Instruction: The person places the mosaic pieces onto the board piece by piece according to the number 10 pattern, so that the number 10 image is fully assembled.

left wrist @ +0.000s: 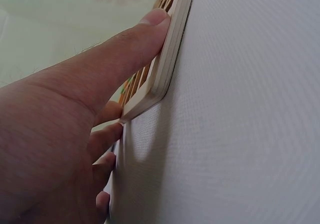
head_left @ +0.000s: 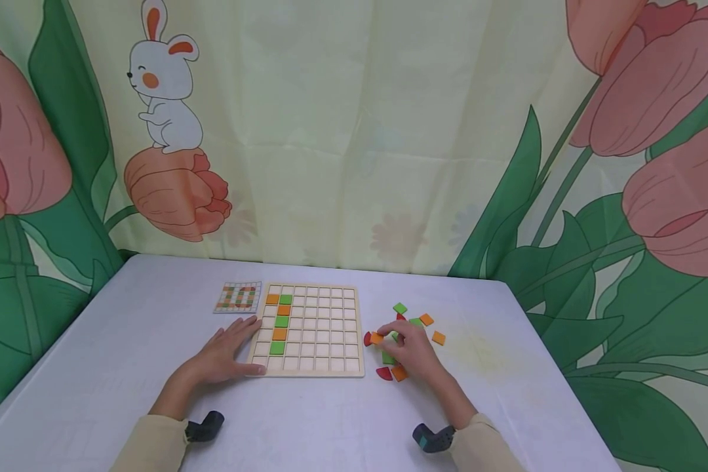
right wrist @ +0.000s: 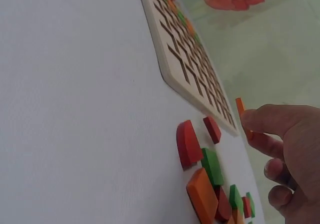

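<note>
Here, orange tile [head_left: 375, 338] in the right hand [head_left: 414, 351].

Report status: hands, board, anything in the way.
Right hand pinches orange tile. Left hand touches board. Board partly filled. Red piece lies beside board; nothing seen blocking.

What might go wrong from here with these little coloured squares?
The right hand only pinches the small orange tile, so it may slip. Loose pieces lie close around that hand and might get knocked. The left hand touches the board; a careless push could shift it and jostle the placed tiles.
</note>
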`<state>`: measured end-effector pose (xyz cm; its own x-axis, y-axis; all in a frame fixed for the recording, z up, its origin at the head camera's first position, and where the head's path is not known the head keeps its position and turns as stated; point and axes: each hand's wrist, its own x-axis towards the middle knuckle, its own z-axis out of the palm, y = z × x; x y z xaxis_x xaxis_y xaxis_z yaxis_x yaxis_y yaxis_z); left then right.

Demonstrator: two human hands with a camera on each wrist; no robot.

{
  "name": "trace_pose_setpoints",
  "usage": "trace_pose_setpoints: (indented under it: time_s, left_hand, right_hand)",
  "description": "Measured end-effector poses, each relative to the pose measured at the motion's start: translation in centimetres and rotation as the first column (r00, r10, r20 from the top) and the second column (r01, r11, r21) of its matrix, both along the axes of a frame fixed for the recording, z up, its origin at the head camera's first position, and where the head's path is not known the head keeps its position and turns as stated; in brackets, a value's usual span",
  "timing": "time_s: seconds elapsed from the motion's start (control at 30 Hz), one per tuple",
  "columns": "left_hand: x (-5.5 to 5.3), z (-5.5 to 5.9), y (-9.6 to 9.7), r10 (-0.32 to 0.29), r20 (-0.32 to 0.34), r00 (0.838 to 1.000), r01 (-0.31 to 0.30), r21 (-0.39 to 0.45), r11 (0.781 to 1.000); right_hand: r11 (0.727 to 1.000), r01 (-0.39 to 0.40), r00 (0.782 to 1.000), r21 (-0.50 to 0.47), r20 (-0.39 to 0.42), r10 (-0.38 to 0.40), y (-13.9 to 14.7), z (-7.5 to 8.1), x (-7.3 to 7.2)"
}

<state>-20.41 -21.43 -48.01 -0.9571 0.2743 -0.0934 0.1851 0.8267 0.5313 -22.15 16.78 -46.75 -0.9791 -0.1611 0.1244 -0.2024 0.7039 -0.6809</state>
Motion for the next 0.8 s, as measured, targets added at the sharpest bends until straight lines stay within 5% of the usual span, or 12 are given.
trace_pose_setpoints:
  time_s: [0.8]
  left_hand:
    - [0.0,0.1,0.0,0.001,-0.010,1.000,-0.001,0.003,1.000]
  right_hand:
    - [0.975,-0.221,0.973,0.000,-0.061,0.221,-5.8,0.9,-1.1]
